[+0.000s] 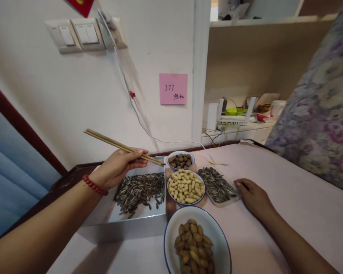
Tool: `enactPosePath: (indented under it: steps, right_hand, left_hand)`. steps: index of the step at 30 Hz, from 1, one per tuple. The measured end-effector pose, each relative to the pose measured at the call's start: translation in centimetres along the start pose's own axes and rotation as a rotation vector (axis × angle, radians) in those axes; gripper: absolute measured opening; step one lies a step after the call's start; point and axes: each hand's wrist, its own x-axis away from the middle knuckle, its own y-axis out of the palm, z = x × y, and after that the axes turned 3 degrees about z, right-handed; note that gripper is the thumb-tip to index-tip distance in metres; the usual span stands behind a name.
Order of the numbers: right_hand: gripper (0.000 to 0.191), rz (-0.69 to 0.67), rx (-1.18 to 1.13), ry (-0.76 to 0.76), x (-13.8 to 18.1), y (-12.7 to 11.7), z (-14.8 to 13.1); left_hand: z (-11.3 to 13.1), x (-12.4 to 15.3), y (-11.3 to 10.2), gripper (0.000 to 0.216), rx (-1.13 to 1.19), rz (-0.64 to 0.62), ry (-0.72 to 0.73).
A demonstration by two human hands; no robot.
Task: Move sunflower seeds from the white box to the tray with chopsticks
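My left hand (122, 166) is closed round a pair of wooden chopsticks (114, 143), over a white box (137, 228) of striped sunflower seeds (143, 190). The tips point right, near the box's far right corner; a small dark bit shows there, too small to name. At the right, my right hand (253, 198) pinches the edge of a clear plastic tray (227, 203), its fingers partly hidden. More sunflower seeds (215, 184) lie in that tray. Between box and tray stands a bowl of peanuts (186, 186).
Behind the peanuts is a bowl of round brown nuts (180, 161). Nearest me stands a larger blue-rimmed bowl (169, 243) of oval brown nuts (194, 243). A white cable (171, 142) runs down the wall onto the table (291, 182). A router (233, 118) sits on the shelf.
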Motion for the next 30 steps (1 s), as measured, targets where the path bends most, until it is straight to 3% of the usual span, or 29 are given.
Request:
enactPosePath:
  steps: [5,9,12,15,19,24,27,30]
  right_hand:
    - [0.03,-0.013,-0.03,-0.027,0.0,0.1,0.3]
    - [0.029,-0.007,-0.023,-0.043,0.1,0.1,0.4]
    - [0.03,-0.007,-0.011,-0.045,0.2,0.0,0.4]
    - [0.032,-0.012,-0.007,-0.041,0.2,-0.1,0.5]
    - [0.036,-0.016,-0.013,-0.015,0.1,-0.1,0.8]
    - [0.044,-0.03,0.002,0.04,-0.2,0.0,1.6]
    - [0.046,-0.04,0.021,0.067,-0.4,-0.1,1.8]
    - [0.044,-0.042,0.041,0.086,-0.4,-0.3,1.9]
  left_hand:
    - [1.3,0.4,7.7,0.016,-0.005,-0.172,0.059]
    - [-0.8,-0.9,13.5,0.018,-0.208,-0.24,0.148]
    - [-2.8,-1.7,16.1,0.024,-0.356,-0.263,0.164]
    - [-3.3,-1.7,16.6,0.028,-0.373,-0.272,0.201]
    - [-1.2,-0.2,13.6,0.028,-0.298,-0.216,0.225]
    - [1.0,2.0,5.6,0.028,-0.195,-0.084,0.27]
    - [0.2,3.1,0.3,0.031,-0.226,0.026,0.219]
    - [-1.6,4.0,-3.8,0.03,-0.338,0.034,0.119]
